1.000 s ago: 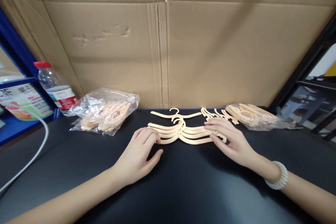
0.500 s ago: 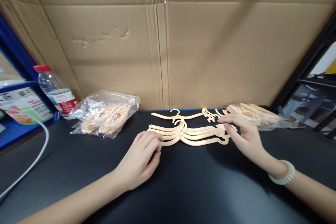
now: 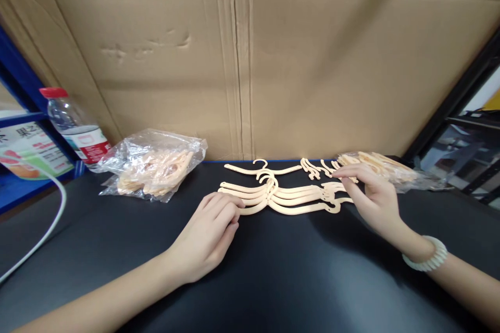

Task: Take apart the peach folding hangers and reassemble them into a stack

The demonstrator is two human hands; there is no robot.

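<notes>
Several cream-coloured clothes hangers [image 3: 297, 210] lie overlapping on the black table, their hooks bunched at the centre. My left hand [image 3: 209, 237] rests at their left ends, fingers curled over the front hanger's arm and hiding its tip. Over on the right, my right hand [image 3: 371, 203] hovers by the small curved pieces [image 3: 330, 186] beside the hangers' right ends. Its index finger and thumb are apart, and I see nothing held between them. Behind the group lies a single hanger [image 3: 287, 171], with more small pieces [image 3: 310, 168] at its right end.
A clear bag of cream parts [image 3: 156, 166] lies at left, before a red-capped bottle [image 3: 84, 132] and a blue shelf [image 3: 23, 187]. Another bag [image 3: 380, 166] is at back right. Cardboard [image 3: 167, 88] stands behind the table [image 3: 273, 281]. A white cable [image 3: 49, 234] curves at left.
My right hand has shifted slightly right, away from the hangers' ends, uncovering more of the small pieces. My left hand stays at the hangers. The view has tilted slightly.
</notes>
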